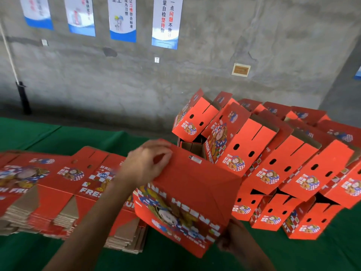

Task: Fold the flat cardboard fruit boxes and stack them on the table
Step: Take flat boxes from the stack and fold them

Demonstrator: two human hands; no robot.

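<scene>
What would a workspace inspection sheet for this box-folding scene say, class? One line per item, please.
Surface: green table cover.
Job's things: flat box stacks lie left; folded boxes piled right; the box in hand is upside down.
Clutter: nothing seen.
Grippers: left hand grips the box's upper edge; right hand holds its lower right corner.
Cables: white rope along the wall.
Surroundings: concrete wall, posters.
</scene>
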